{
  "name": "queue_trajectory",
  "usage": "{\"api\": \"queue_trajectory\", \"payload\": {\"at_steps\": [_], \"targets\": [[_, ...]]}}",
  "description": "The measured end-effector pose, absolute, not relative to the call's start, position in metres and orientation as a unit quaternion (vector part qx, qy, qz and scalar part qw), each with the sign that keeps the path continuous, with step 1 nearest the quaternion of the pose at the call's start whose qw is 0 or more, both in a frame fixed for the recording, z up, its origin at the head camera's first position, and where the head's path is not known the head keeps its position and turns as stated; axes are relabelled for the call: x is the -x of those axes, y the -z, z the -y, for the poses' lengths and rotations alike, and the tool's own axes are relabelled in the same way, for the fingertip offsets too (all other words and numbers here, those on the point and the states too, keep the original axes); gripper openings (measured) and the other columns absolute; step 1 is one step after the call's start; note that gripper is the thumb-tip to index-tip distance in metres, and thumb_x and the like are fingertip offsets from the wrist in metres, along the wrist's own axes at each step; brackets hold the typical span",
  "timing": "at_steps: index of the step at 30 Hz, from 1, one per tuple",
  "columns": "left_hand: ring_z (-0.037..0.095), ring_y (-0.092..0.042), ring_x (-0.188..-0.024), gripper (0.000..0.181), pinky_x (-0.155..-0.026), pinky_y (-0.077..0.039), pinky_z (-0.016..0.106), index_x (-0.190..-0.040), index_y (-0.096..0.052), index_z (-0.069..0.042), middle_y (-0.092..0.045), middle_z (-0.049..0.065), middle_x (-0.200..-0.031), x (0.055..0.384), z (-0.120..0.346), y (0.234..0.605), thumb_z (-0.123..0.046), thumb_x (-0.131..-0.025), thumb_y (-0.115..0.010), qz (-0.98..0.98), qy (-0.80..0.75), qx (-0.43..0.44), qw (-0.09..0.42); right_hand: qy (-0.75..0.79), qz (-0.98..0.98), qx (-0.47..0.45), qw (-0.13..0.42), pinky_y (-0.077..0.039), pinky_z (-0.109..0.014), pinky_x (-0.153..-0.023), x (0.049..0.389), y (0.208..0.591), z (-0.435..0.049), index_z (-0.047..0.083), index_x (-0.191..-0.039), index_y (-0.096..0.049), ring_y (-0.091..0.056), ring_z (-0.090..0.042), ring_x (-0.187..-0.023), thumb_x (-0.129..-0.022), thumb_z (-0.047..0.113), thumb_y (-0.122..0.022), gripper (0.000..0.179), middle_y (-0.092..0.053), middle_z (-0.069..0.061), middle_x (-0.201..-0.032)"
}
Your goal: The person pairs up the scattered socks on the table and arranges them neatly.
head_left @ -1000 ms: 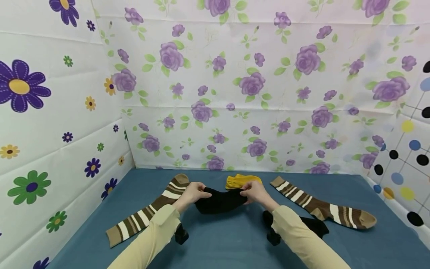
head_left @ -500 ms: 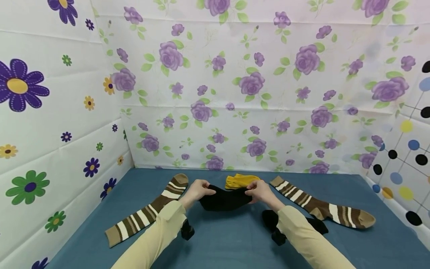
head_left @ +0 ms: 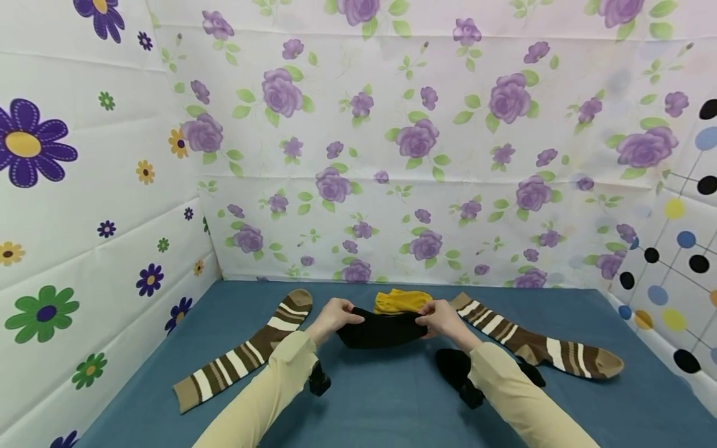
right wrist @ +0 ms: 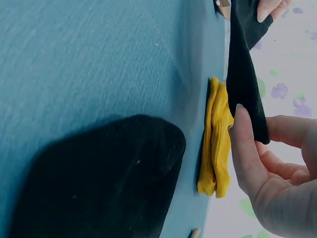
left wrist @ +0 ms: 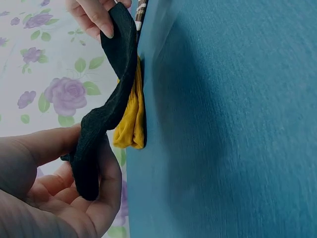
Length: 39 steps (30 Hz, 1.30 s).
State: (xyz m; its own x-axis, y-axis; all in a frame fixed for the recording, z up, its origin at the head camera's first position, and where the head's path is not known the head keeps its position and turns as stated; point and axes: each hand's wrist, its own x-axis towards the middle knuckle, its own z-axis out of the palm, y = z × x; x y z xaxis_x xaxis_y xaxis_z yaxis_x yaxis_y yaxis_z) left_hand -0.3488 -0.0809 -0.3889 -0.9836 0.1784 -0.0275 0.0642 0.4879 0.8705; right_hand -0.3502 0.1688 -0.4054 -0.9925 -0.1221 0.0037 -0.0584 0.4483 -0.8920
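Black sock (head_left: 382, 330): held clear of the blue cloth (head_left: 381, 404), just in front of the yellow bundle (head_left: 400, 302). Stretched crosswise between both hands, long axis running left to right, roughly parallel to the cloth's back edge; sagging a little along the lower edge. Cannot tell toe from cuff. Pinched at the left end between thumb and fingers of the left hand (head_left: 335, 317), and likewise at the right end by the right hand (head_left: 439, 318). Made of matte, dark knit; limp, seen bent and curling in the left wrist view, narrowing to a tip in the right. Noted nearby: second black sock (head_left: 452, 364), round-ended, lying flat, partly hidden by the right sleeve (head_left: 532, 398); left striped sock (head_left: 241, 361), slanting from near left to back centre; right striped sock (head_left: 560, 354), toe pointing right. Banded both in brown, tan and white. Folded and ribbed in the yellow bundle's case.
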Motion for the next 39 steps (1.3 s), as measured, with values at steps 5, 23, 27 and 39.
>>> {"api": "queue_trajectory", "payload": {"at_steps": [5,23,27,39], "targets": [[0.013,-0.02,-0.049,0.022,-0.046,-0.021,0.027,-0.076,-0.047,-0.005,-0.034,0.004,-0.067,0.352,0.075,0.391,-0.009,-0.081,-0.068,-0.863,-0.496,-0.067,0.067,0.526,-0.848,0.054,0.035,-0.051,-0.041,-0.059,0.35,0.404,-0.173,-0.014,-0.1,-0.054,-0.06,-0.027,-0.066,-0.083,-0.006,-0.06,0.019,-0.053,-0.017,-0.089],[0.014,-0.011,-0.049,0.045,-0.047,-0.016,0.029,-0.063,-0.026,-0.013,-0.013,-0.001,-0.059,0.353,0.054,0.399,-0.006,-0.082,-0.067,-0.855,-0.501,-0.105,0.085,0.5,-0.865,0.032,0.039,-0.051,-0.035,-0.055,0.344,0.41,-0.194,-0.009,-0.087,-0.059,-0.061,-0.026,-0.061,-0.082,-0.005,-0.062,0.007,-0.054,-0.015,-0.081],[0.012,-0.013,-0.048,0.036,-0.046,-0.018,0.027,-0.066,-0.036,-0.011,-0.022,-0.001,-0.06,0.357,0.053,0.403,-0.008,-0.081,-0.068,-0.861,-0.491,-0.096,0.086,0.497,-0.867,0.022,0.044,-0.051,-0.036,-0.055,0.345,0.411,-0.195,-0.009,-0.087,-0.06,-0.06,-0.024,-0.058,-0.082,-0.005,-0.062,0.007,-0.054,-0.014,-0.08],[0.014,-0.014,-0.049,0.044,-0.048,-0.018,0.028,-0.062,-0.028,-0.013,-0.015,0.0,-0.059,0.36,0.055,0.412,-0.006,-0.081,-0.067,-0.865,-0.487,-0.094,0.078,0.491,-0.869,0.015,0.064,-0.051,-0.036,-0.054,0.345,0.415,-0.198,-0.007,-0.086,-0.061,-0.055,-0.019,-0.048,-0.081,-0.003,-0.063,0.006,-0.052,-0.017,-0.067]]}}
